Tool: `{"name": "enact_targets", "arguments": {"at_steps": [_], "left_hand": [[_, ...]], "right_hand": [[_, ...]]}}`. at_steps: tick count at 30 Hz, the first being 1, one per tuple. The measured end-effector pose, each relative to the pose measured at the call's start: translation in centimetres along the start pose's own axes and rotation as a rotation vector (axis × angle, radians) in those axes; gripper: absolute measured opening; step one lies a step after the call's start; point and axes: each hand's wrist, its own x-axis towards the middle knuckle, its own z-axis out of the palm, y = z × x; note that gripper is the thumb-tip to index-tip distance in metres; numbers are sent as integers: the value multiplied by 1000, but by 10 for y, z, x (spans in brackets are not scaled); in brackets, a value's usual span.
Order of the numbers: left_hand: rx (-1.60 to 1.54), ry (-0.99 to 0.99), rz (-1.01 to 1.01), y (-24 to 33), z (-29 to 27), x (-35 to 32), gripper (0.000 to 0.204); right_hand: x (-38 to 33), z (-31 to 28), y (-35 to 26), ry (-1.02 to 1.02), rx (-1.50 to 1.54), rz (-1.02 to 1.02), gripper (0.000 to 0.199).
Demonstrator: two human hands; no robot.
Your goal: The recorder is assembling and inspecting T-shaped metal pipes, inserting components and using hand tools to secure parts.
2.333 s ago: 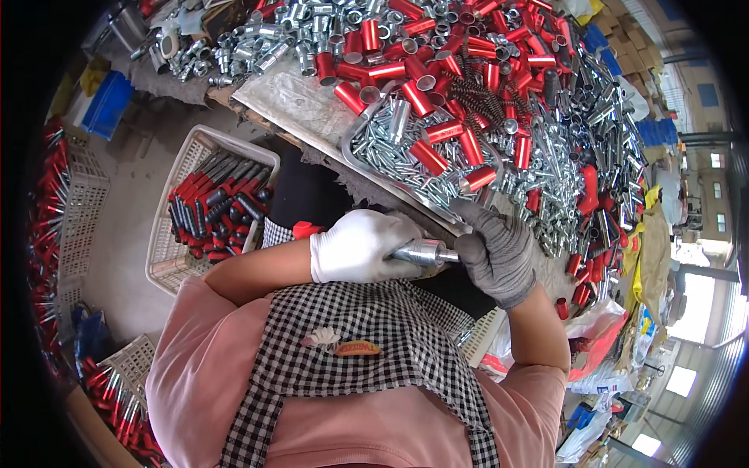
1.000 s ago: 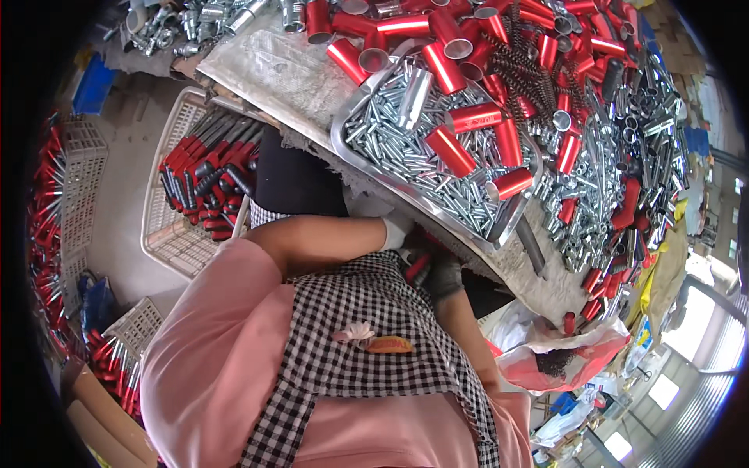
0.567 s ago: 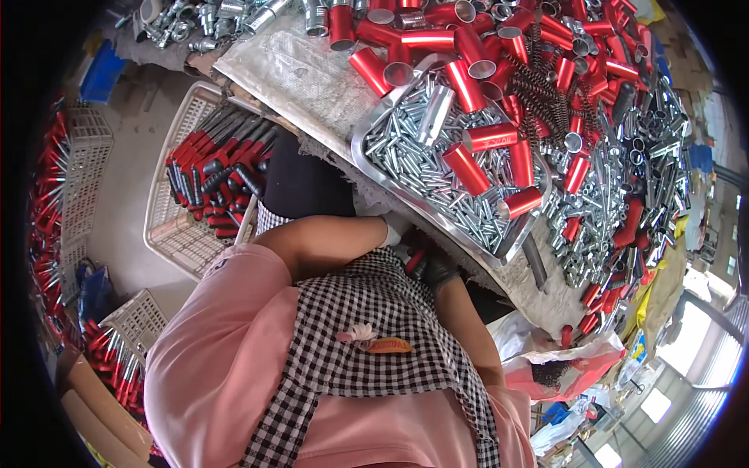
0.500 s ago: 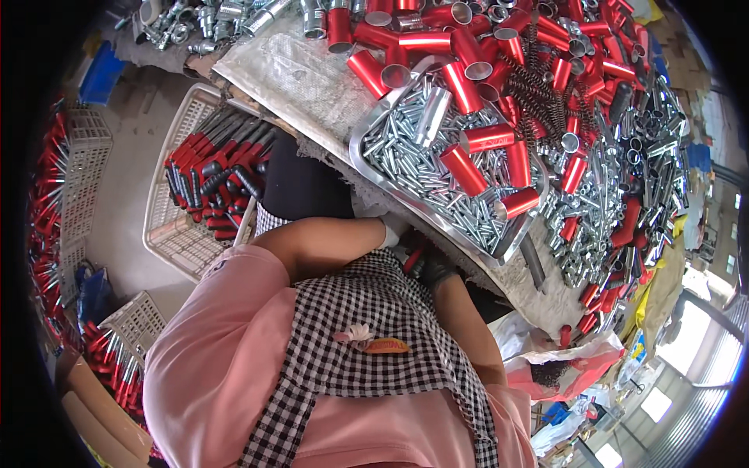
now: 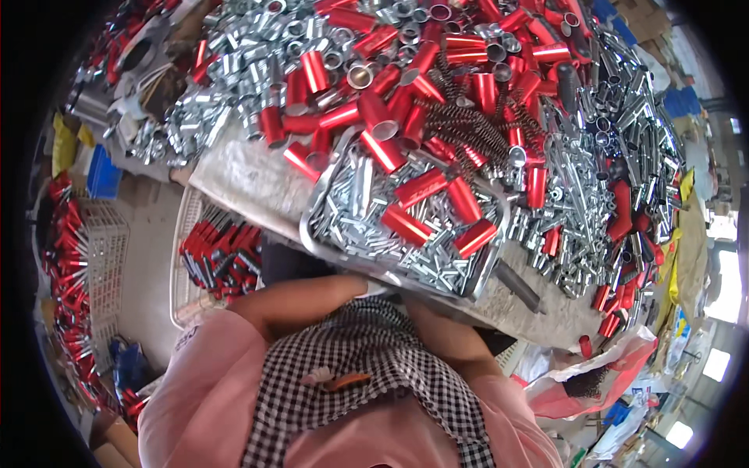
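Observation:
Both forearms reach forward to the near edge of the workbench (image 5: 250, 175). Of my left hand (image 5: 376, 288) only a pale cuff shows at the wrist; the fingers are hidden by the table edge. My right forearm (image 5: 449, 339) ends under the same edge, its hand out of sight. Whether either hand holds anything cannot be seen. Just beyond them a metal tray (image 5: 307, 226) sits at the bench edge, filled with small silver pins (image 5: 343, 222). Several red metal sleeves (image 5: 463, 200) and a silver sleeve (image 5: 362, 187) lie on the pins.
Heaped behind the tray are red sleeves (image 5: 378, 117), dark coil springs (image 5: 468, 129) and silver fittings (image 5: 250, 54). A dark bar (image 5: 517, 286) lies right of the tray. At left on the floor stand a crate (image 5: 178, 288) of red-and-black tools and another crate (image 5: 108, 242).
The view has shifted, showing more of the bench's far side; tray and heaps appear lower and further left. The dark-gloved right hand and a red piece beside it, visible before, are now hidden.

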Motion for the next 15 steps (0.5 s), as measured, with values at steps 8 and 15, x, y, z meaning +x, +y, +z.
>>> {"name": "enact_targets", "arguments": {"at_steps": [8, 15], "left_hand": [[131, -180, 6, 15, 4, -4, 30], [280, -264, 6, 51, 9, -16, 35]], "right_hand": [[-12, -26, -27, -87, -168, 62, 48], [-49, -5, -76, -226, -323, 69, 47]]}}
